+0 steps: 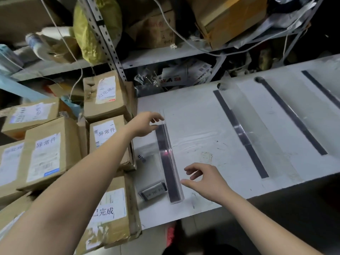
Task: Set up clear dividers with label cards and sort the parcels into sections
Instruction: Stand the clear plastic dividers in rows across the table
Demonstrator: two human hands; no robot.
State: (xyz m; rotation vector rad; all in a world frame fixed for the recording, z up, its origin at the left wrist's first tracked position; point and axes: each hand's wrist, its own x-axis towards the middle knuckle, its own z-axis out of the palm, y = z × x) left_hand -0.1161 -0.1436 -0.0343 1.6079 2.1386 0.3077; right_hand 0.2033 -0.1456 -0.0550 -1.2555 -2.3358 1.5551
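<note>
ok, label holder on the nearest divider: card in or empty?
In. The holder at the near end of the clear divider shows a white card with dark characters, too blurred to read.

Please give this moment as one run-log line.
phase: divider setup | left grip: far end of nearest clear divider, contact unclear | right grip: open, near end | parcels: stacked left

1. Four black strips (168, 162) crossed the desk (202, 115).
2. One label card (153, 193) lay there.
3. At least six cardboard parcels (49, 153) sat alongside.
4. Two hands showed: left hand (145, 124), right hand (206, 179).
</note>
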